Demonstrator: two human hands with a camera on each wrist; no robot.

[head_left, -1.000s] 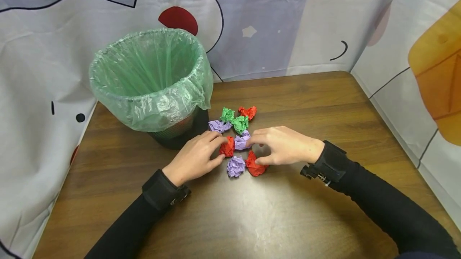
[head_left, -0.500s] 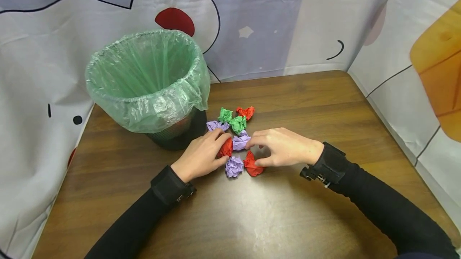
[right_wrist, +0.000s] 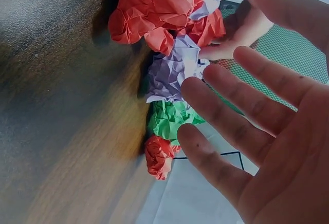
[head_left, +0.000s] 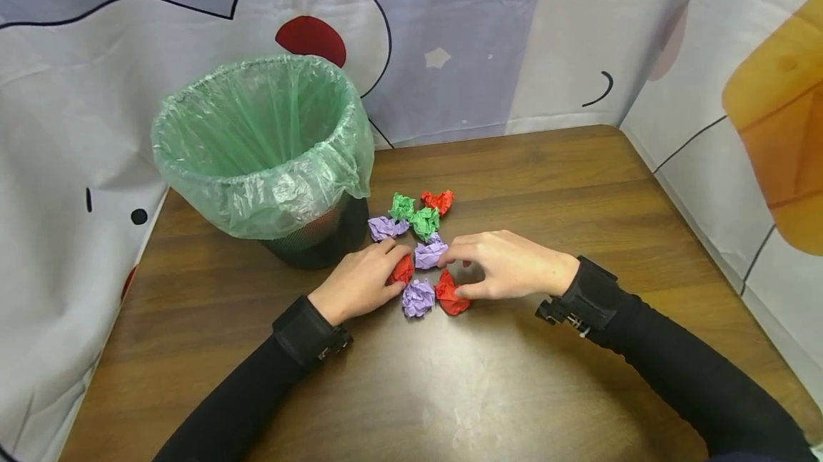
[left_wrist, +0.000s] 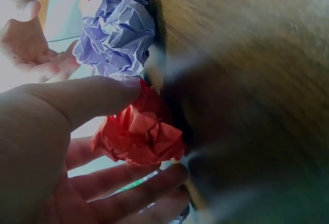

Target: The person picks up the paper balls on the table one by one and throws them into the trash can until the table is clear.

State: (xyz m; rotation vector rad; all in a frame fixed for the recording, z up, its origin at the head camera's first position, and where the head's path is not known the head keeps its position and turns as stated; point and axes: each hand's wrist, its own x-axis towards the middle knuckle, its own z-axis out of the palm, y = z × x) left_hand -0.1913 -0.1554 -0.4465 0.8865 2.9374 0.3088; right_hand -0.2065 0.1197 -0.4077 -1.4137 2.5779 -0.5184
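My left hand holds a red crumpled paper ball between thumb and fingers, low over the table. A purple paper ball lies just beyond that thumb. My right hand hovers with fingers loosely bent around nothing; its palm shows in the right wrist view. Nearest to it are another red paper ball, by the thumb, and a purple paper ball, by the fingertips. Behind these lie two green balls, a third purple one and a small red one.
A mesh waste bin lined with a green plastic bag stands at the back left, close to the left hand. The wooden table meets patterned fabric along its back and sides.
My left hand has moved slightly right, its thumb and fingers closing around the red paper ball. My right hand stays almost in place above the pile.
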